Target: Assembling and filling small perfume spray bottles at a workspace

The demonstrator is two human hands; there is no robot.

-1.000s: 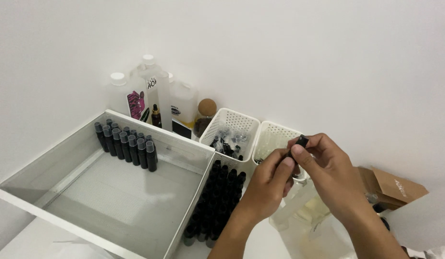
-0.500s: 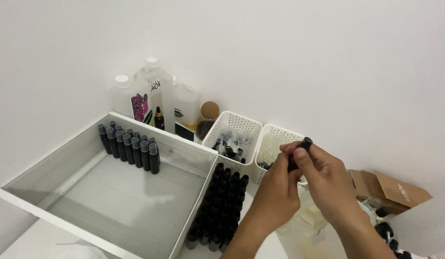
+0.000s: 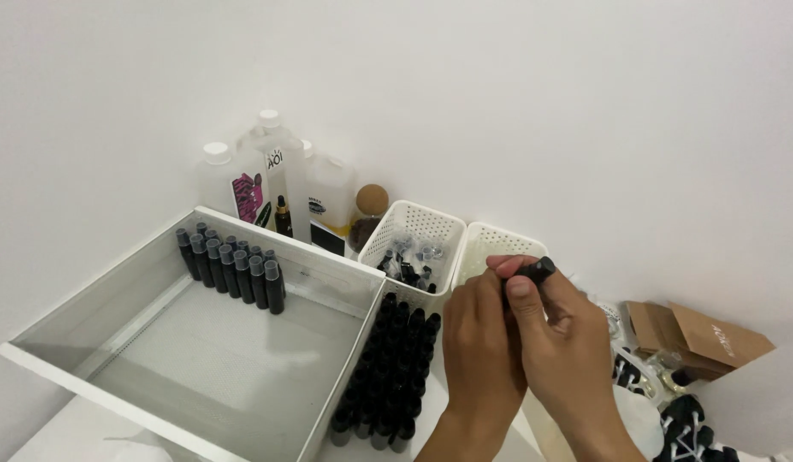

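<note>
Two hands meet above the worktop's right part. The right hand (image 3: 568,342) pinches a small black vial (image 3: 533,271) at its fingertips; the left hand (image 3: 480,342) curls against it, its grip hidden. A large white tray (image 3: 328,278) holds a cluster of black bottles (image 3: 232,265) in its far corner. Beside it, more black vials (image 3: 388,368) fill a narrow bin. Two white baskets (image 3: 418,231) sit behind; the nearer holds small dark parts, hard to make out.
</note>
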